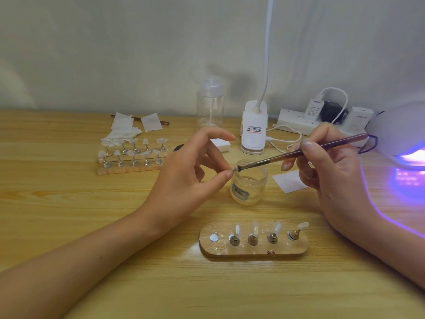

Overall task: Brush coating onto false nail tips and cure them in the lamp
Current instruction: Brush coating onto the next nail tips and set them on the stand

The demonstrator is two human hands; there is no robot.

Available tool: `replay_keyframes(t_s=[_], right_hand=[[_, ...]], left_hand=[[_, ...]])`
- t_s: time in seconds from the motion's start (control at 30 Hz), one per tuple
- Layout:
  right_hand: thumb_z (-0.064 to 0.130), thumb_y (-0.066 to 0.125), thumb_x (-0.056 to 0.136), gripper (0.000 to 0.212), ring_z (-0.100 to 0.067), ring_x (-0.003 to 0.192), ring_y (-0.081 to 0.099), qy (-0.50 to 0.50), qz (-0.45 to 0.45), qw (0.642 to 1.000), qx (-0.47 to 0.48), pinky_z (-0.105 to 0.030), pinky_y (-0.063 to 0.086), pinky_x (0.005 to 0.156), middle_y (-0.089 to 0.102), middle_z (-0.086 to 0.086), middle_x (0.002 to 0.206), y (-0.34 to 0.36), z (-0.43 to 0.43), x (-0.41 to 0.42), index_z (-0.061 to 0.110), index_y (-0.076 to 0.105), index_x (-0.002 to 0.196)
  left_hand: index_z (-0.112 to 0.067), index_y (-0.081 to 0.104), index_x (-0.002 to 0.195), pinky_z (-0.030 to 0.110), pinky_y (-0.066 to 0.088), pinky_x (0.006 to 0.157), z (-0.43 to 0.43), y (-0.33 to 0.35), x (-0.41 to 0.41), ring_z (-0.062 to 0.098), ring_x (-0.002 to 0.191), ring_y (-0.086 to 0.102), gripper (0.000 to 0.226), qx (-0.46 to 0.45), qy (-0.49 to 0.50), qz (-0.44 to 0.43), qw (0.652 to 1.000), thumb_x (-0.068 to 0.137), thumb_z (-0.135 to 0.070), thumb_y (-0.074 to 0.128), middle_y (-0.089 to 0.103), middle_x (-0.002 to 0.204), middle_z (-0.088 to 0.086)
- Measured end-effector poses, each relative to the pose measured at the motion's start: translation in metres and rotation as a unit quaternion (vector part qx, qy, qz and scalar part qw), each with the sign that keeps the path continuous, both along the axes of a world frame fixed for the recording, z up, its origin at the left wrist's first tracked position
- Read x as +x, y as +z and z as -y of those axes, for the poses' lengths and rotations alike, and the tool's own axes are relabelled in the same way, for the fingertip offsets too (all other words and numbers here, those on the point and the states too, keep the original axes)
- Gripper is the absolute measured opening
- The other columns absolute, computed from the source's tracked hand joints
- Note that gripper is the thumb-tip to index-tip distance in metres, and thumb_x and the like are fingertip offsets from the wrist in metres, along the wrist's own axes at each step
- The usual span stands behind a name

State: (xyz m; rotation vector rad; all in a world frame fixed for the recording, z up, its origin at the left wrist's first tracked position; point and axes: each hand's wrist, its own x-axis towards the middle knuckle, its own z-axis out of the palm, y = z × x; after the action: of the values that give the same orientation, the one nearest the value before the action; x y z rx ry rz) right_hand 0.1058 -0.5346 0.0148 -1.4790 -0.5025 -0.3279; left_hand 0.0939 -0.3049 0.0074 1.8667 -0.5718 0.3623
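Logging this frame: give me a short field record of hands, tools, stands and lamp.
Left hand: pinches a small item over the open jar, thumb and forefinger
Right hand: holds the brush, bristles touching that item
Near stand: four nail tips on holders, one slot bare
Far stand: two rows of more tips
Lamp: lit purple, far right

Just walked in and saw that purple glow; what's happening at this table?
A person is coating false nails. The right hand holds a brush, its tip above the open jar, meeting a small piece pinched in the left hand. Four nail tips stand on the wooden holder in front, one spot empty. The lamp glows purple at right.
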Motion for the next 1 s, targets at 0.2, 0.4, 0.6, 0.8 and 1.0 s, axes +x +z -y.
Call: replay_keyframes(t_s=[0.2,0.4,0.6,0.8,1.0], right_hand=[[0.027,0.055,0.09,0.017,-0.01,0.046,0.033,-0.015,0.001,1.0,-0.019,-0.016,0.03,0.044,0.065,-0.005,0.061,-0.0016,0.0007,0.0013,0.018,0.047,0.078],[0.027,0.055,0.091,0.017,-0.021,0.05,0.026,-0.017,0.005,1.0,0.022,-0.017,0.027,0.043,0.066,-0.003,0.064,0.0004,0.0026,0.0003,0.028,0.049,0.075],[0.025,0.055,0.092,0.017,-0.011,0.045,0.03,0.012,0.014,1.0,0.001,-0.017,0.028,0.042,0.067,-0.008,0.065,-0.0004,-0.0003,-0.0001,0.027,0.051,0.076],[0.027,0.055,0.089,0.016,-0.012,0.047,0.031,-0.017,-0.001,1.0,0.009,-0.016,0.029,0.043,0.065,-0.007,0.062,0.0002,0.0027,0.0,0.026,0.049,0.074],[0.025,0.055,0.094,0.022,-0.02,0.05,0.027,-0.011,-0.011,1.0,0.004,-0.021,0.024,0.043,0.068,-0.006,0.066,0.0001,-0.0006,-0.0008,0.03,0.05,0.073]], left_hand=[[-0.026,0.057,0.124,0.039,0.046,0.057,-0.0004,-0.0003,0.0004,0.013,0.084,0.069,0.046,0.003,0.0,0.002,1.0,0.088,-0.004,0.076,0.068,0.083,-0.008],[-0.027,0.057,0.123,0.039,0.046,0.058,0.0,-0.0003,0.0005,0.015,0.085,0.07,0.046,0.003,0.0,0.003,1.0,0.088,-0.004,0.075,0.068,0.083,-0.006],[-0.026,0.056,0.124,0.038,0.045,0.057,0.0002,0.0,0.0003,0.015,0.085,0.07,0.046,0.006,-0.002,0.004,1.0,0.088,-0.003,0.074,0.068,0.083,-0.006],[-0.025,0.056,0.124,0.038,0.046,0.056,0.0004,0.0,0.0003,0.015,0.087,0.07,0.045,0.01,-0.002,0.01,1.0,0.089,-0.003,0.074,0.068,0.083,-0.007],[-0.025,0.056,0.124,0.04,0.045,0.057,0.0,-0.0008,0.0008,0.015,0.086,0.07,0.044,0.011,-0.004,0.014,1.0,0.089,-0.003,0.074,0.068,0.084,-0.006]])
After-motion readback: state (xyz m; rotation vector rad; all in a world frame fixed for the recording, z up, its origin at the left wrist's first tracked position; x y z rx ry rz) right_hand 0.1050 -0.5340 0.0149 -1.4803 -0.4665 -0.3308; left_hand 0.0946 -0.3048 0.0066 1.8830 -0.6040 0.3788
